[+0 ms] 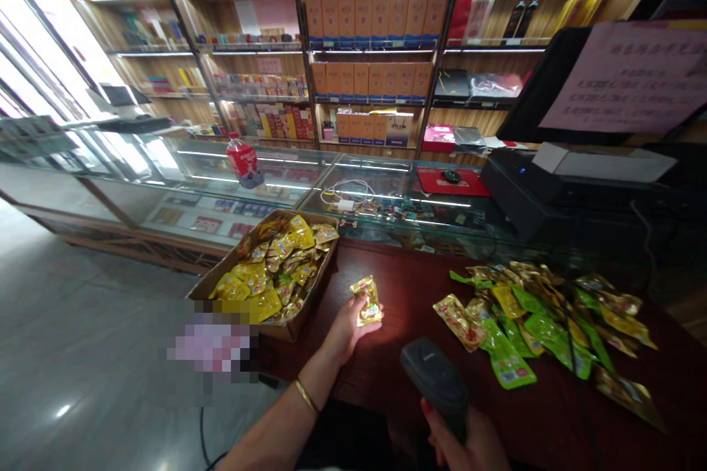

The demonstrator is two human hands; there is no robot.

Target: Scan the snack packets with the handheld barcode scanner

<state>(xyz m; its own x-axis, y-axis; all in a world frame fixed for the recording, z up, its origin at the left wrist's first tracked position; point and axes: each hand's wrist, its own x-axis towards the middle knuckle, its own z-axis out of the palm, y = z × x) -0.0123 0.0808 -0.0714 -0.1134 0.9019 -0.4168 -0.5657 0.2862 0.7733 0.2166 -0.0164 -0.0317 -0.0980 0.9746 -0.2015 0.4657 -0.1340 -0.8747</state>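
Note:
My left hand point(349, 330) is closed round a small gold snack packet point(367, 300), its thumb on the front, above the dark red wooden counter point(387, 265). A patch of light falls on the packet. In my right hand point(469, 441) is a black barcode scanner point(435, 378), its head pointing up toward the packet. Left of my left hand stands an open cardboard box point(325, 274) full of yellow and gold snack packets point(254, 278). On the counter to the right lies a loose pile of green, yellow and gold packets point(557, 331).
Behind the counter runs a glass display case point(287, 169) carrying a red-labelled bottle point(243, 160), a white cable point(347, 195) and a mouse point(451, 176) on a red pad. A black checkout terminal point(546, 191) stands at right. A thin dark cable crosses the packet pile.

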